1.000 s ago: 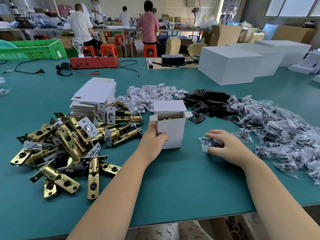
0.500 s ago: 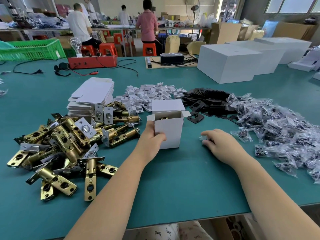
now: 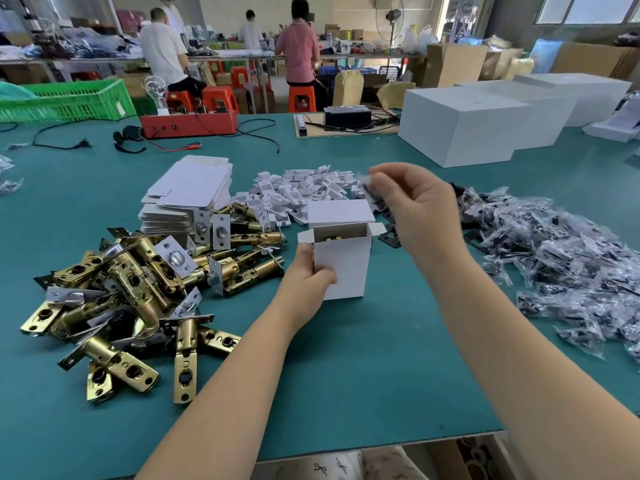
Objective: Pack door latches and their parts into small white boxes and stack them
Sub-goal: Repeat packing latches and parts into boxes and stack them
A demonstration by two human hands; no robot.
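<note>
From the head camera, the left hand [image 3: 308, 271] grips the near left edge of a small upright white cardboard box [image 3: 341, 261] standing on the smooth teal worktop [image 3: 346, 375]; the box's matte top flaps stand open, and a glint of brass shows inside. Above and just right of the box's mouth, the right hand [image 3: 415, 206] is raised off the worktop, its fingertips pinching a small crinkled clear plastic bag of dark parts [image 3: 372, 188], blurred so the contents cannot be told. To the left of the left hand lies a loose heap of shiny brass-coloured tubular door latches [image 3: 138, 289] with flat silvery faceplates. Beyond that hand rests a stack of flat, unfolded white card blanks [image 3: 188, 192], and beside it a pile of small folded white card inserts [image 3: 304, 188]. To the right of the right hand spreads a glossy mound of clear bags holding dark hardware [image 3: 561, 258], with flat black plates [image 3: 389, 235] just beneath the hand. Farther beyond stand large plain white cartons [image 3: 460, 126]. No writing is legible on any of them.
</note>
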